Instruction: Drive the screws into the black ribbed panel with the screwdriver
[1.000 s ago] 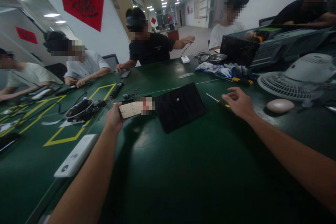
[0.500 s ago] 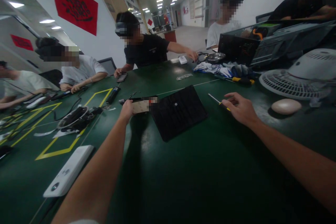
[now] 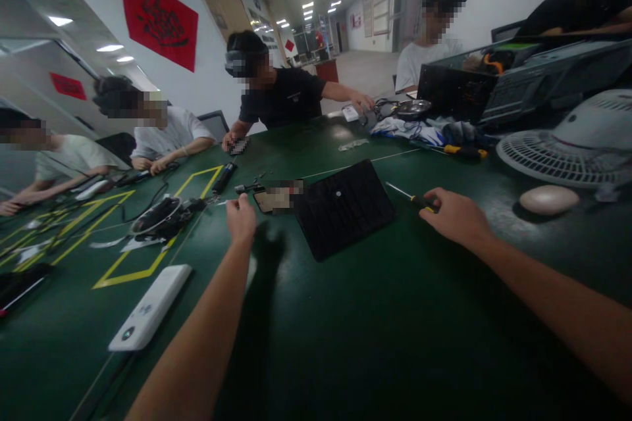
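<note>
My left hand (image 3: 241, 218) is just left of a smartphone (image 3: 272, 200), its fingers drawn together with nothing seen in them. The phone lies on the green table, its lit screen up, close to the left edge of a flat black case (image 3: 345, 210) with a round snap. My right hand (image 3: 451, 214) is closed around the yellow-and-black handle of a screwdriver (image 3: 401, 191), whose shaft points left toward the case. Small dark metal parts (image 3: 247, 188) lie behind the phone.
A white power bank (image 3: 151, 308) lies at the left, beyond it a dark cabled device (image 3: 160, 220) and yellow tape. To the right are a pale computer mouse (image 3: 549, 199), a fan (image 3: 563, 138) and another screwdriver (image 3: 464, 152). Several co-workers sit around the table.
The phone, held in my left hand earlier, now lies on the table, and that hand has drawn away leftward. My right hand has gone from open beside the screwdriver to gripping its handle.
</note>
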`<state>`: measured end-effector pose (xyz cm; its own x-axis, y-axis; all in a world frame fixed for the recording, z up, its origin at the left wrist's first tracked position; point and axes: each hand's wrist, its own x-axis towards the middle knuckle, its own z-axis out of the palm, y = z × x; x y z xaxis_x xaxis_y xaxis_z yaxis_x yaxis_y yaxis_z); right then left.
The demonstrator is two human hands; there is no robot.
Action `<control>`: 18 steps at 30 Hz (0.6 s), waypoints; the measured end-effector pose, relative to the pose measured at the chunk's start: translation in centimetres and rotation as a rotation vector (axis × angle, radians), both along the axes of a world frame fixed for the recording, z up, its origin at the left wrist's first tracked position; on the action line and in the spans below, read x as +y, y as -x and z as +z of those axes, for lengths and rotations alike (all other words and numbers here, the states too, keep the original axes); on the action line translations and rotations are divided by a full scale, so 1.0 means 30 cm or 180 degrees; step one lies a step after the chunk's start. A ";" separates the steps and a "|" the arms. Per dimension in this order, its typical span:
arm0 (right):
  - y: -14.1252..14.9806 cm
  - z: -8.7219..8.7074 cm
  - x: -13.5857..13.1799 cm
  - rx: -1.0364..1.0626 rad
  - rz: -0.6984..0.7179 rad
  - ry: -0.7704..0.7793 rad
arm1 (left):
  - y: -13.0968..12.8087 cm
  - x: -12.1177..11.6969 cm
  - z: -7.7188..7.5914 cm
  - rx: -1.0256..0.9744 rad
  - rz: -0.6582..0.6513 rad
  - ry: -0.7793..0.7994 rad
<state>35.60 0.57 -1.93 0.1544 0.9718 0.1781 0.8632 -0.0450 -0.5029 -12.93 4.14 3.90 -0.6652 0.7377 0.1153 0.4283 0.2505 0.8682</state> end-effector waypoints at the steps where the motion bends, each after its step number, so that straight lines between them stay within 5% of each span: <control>1: 0.001 -0.003 0.002 0.0052 0.0026 -0.0030 | -0.040 -0.043 -0.010 -0.0089 0.0108 -0.0071; 5: 0.018 0.010 0.020 0.0827 0.0010 -0.0454 | -0.238 -0.203 -0.062 -0.0755 -0.0660 -0.0291; 8: 0.068 0.027 0.055 0.1833 -0.0109 -0.0311 | -0.356 -0.254 -0.076 -0.0991 -0.1095 -0.0619; 18: 0.251 0.021 0.144 0.2314 -0.0156 -0.0396 | -0.469 -0.073 -0.113 -0.0710 -0.1274 -0.1074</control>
<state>28.06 4.91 -1.31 0.3181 0.9401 0.1226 0.3086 0.0196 -0.9510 1.13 1.95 0.50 -0.3767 0.8839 0.2771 0.2297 -0.2007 0.9524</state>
